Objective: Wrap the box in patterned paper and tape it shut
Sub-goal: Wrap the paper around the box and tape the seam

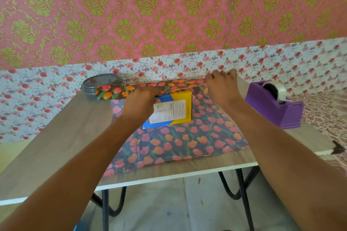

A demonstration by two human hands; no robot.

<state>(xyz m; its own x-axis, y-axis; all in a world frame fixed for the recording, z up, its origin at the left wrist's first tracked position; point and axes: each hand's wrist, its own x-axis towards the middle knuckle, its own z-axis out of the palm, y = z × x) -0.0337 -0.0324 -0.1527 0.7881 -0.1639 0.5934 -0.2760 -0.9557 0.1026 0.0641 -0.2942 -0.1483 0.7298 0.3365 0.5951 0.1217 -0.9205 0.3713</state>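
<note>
A yellow and blue box (172,110) with a white label lies on a dark sheet of tulip-patterned paper (180,144) spread over the wooden table (62,137). The sheet's far edge is lifted and folded toward me over the top of the box. My left hand (139,102) grips that folded edge against the box's left end. My right hand (222,85) holds the raised paper at the far right, its fingers curled over the edge. The far part of the box is hidden under the fold.
A purple tape dispenser (272,105) with a clear tape roll stands on the table to the right. A grey lidded tub (99,86) sits at the far left behind the paper. Floral cloth hangs behind the table; black hairpin legs (242,185) show below.
</note>
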